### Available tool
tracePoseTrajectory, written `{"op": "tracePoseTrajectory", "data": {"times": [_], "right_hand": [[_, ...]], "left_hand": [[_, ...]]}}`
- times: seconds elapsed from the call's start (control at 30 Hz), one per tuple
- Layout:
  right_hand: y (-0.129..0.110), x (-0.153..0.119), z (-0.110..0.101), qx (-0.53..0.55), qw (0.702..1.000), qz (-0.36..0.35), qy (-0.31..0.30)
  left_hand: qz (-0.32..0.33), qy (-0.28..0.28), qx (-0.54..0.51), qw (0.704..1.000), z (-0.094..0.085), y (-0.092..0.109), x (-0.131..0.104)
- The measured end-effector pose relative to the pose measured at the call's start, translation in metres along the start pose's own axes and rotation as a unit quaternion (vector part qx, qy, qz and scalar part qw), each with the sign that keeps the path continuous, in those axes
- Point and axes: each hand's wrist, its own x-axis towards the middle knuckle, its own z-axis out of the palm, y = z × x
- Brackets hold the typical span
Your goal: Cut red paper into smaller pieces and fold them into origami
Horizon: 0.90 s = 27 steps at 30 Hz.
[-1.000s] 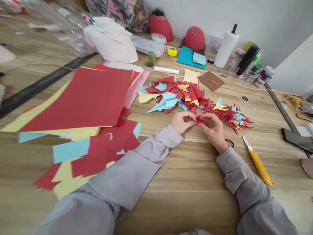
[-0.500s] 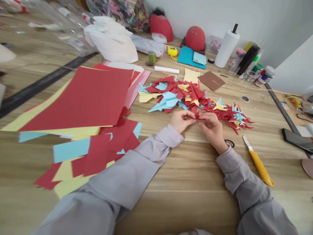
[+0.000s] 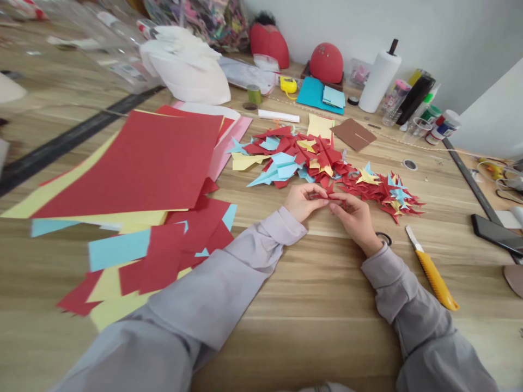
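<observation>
Between my two hands is a small folded red paper piece (image 3: 330,190), its pointed tip sticking up. My left hand (image 3: 303,201) pinches its left side with thumb and fingers. On the other side, my right hand (image 3: 354,218) grips it the same way; the fingers cover most of the folds. Just beyond them lies a heap of folded paper planes (image 3: 281,166) in red, blue and yellow. A second heap of small pointed paper shapes (image 3: 378,188), mostly red, lies to the right.
Large red sheets (image 3: 134,163) and cut paper pieces (image 3: 163,250) cover the left side. A yellow-handled craft knife (image 3: 435,277) lies to the right with its blade exposed, near a black phone (image 3: 496,233). Bottles (image 3: 379,81) and a yellow tape measure (image 3: 288,85) stand behind.
My right hand has shifted slightly left, its thumb and fingertips closer to my left hand on the red paper. My left hand has barely moved.
</observation>
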Motion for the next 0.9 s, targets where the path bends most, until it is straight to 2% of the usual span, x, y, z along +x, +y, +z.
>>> {"op": "tracePoseTrajectory", "data": {"times": [0.2, 0.33, 0.57, 0.73, 0.9], "right_hand": [[-0.0027, 0.0015, 0.0005, 0.016, 1.000, 0.006, 0.018], [-0.0034, 0.0015, -0.0008, 0.018, 0.998, 0.034, 0.041], [-0.0070, 0.0009, -0.0013, 0.054, 0.995, 0.069, 0.044], [-0.0050, 0.0012, -0.0014, 0.057, 0.994, 0.076, 0.050], [-0.0050, 0.0008, -0.0015, 0.061, 0.994, 0.078, 0.041]], "left_hand": [[-0.005, -0.008, -0.007, 1.000, 0.0000, -0.0004, -0.0002], [-0.005, -0.014, -0.003, 1.000, 0.0002, -0.0017, -0.0002], [-0.011, -0.034, -0.012, 0.999, 0.0017, -0.0012, -0.0016], [-0.055, -0.066, -0.038, 0.996, 0.0042, -0.0014, -0.0046], [-0.062, -0.056, -0.022, 0.996, 0.0044, 0.0003, -0.0041]]}}
